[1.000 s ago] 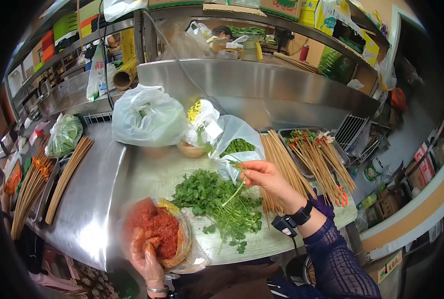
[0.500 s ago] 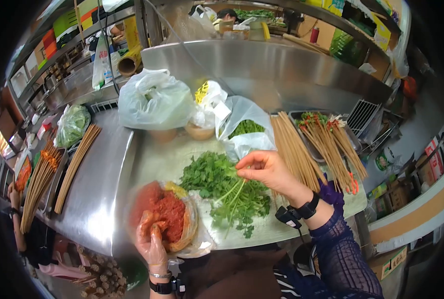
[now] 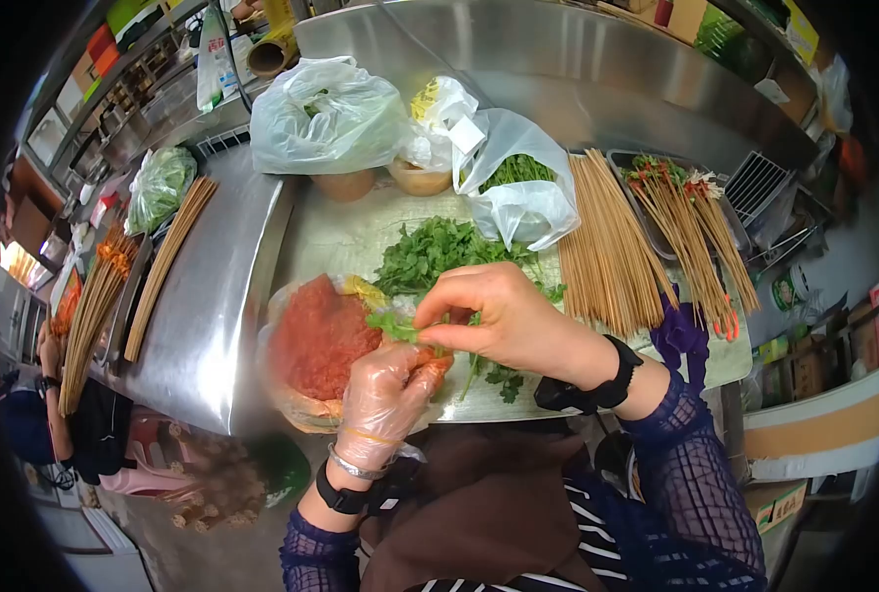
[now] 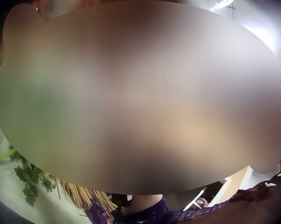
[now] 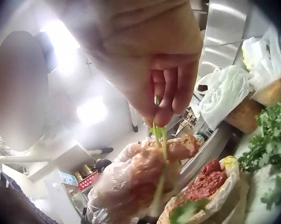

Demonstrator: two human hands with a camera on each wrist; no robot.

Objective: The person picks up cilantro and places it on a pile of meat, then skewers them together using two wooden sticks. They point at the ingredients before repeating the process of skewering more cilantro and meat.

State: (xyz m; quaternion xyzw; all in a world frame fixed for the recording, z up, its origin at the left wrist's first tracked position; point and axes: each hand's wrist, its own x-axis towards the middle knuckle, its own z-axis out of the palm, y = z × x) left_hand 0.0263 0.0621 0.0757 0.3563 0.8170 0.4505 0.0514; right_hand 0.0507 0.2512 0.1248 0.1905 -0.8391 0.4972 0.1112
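Observation:
My right hand (image 3: 494,311) pinches a thin cilantro sprig (image 3: 390,324) between thumb and fingertips, right above my left hand (image 3: 385,400). The left one wears a clear plastic glove smeared with red, its fingers curled around what looks like a small red-coated piece, mostly hidden. In the right wrist view, stems (image 5: 164,144) hang from the bare right hand (image 5: 154,70) across the gloved hand (image 5: 140,170). Just left of the hands is a plastic-lined bowl of red minced mixture (image 3: 321,340). The cilantro pile (image 3: 435,252) lies behind them. The left wrist view is mostly blurred.
Bare skewers (image 3: 612,247) lie to the right, beside a metal tray with filled skewers (image 3: 686,212). Plastic bags (image 3: 326,118) and a bag of greens (image 3: 523,202) stand at the back. More skewers (image 3: 168,266) are at the left. Another person's arm (image 3: 55,395) shows at far left.
The left hand has left the bowl and moved right, under the right hand. The right hand has drawn a sprig from the pile toward it. The head view has tilted downward.

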